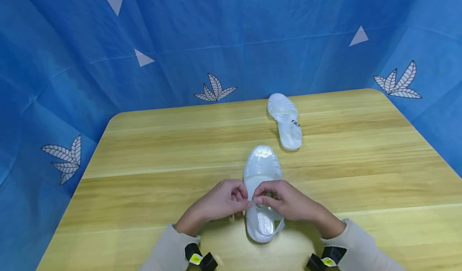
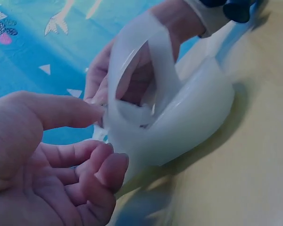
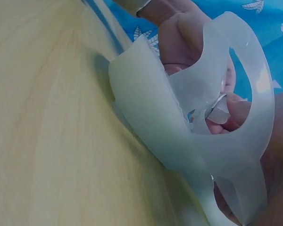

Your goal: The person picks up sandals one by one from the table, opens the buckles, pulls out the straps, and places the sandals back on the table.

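Note:
A white translucent jelly sandal (image 1: 262,164) lies on the table with its toe pointing away from me. Both hands meet at its side strap (image 2: 132,115). My left hand (image 1: 227,199) has curled fingers, and its thumb tip meets the strap at the sandal's left side. With thumb and fingertips my right hand (image 1: 288,201) pinches the strap's end; a small shiny buckle piece (image 3: 219,110) shows there in the right wrist view. Fingers partly hide the fastening. The heel strap (image 3: 264,89) stands up in a loop.
A second white sandal (image 1: 285,122) lies farther back on the wooden table (image 1: 162,142), near the far edge. A blue patterned cloth (image 1: 234,22) hangs behind and at both sides.

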A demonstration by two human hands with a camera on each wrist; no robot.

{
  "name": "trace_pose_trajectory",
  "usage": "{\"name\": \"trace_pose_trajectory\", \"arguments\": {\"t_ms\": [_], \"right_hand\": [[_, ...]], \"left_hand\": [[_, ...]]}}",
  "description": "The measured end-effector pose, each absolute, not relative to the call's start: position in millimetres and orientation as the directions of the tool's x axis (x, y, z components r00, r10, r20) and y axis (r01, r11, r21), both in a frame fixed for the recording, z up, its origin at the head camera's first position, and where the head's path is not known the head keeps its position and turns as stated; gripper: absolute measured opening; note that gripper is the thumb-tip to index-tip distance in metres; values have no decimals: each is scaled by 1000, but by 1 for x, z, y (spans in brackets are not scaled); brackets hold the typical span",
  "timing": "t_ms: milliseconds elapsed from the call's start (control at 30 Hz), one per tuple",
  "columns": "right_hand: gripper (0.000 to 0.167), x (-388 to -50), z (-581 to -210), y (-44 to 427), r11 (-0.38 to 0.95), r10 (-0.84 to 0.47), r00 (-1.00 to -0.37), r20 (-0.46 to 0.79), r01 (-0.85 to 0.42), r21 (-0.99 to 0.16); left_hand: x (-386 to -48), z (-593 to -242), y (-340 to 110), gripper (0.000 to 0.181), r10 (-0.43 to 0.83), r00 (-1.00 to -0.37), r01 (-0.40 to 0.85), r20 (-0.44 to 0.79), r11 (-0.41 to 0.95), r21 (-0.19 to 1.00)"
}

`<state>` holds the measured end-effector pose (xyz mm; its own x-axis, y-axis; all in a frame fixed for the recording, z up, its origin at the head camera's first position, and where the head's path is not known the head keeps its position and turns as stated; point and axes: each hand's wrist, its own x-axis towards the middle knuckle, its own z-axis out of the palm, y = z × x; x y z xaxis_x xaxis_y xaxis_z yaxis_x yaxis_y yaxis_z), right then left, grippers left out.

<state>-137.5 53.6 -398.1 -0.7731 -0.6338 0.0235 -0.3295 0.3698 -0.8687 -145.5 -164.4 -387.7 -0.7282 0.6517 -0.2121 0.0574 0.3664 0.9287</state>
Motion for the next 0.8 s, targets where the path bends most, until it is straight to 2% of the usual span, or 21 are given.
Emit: {"name": "trace_pose_trajectory", "arguments": {"t_ms": [200,467,800], "right_hand": [[12,-137,-399,54,375,-633,-774,7,-315,-872],[10,-137,-400,55,375,-637,-771,-11,-297,-878],[11,-137,-402,57,320,-665,-746,29,-320,-892]], "left_hand": [[-145,-388,-166,9,680,-696,32,-231,351,936],[-144,-388,-163,3,650,-720,33,-242,380,924],[-143,-389,-161,3,636,-740,60,-220,387,920]]}}
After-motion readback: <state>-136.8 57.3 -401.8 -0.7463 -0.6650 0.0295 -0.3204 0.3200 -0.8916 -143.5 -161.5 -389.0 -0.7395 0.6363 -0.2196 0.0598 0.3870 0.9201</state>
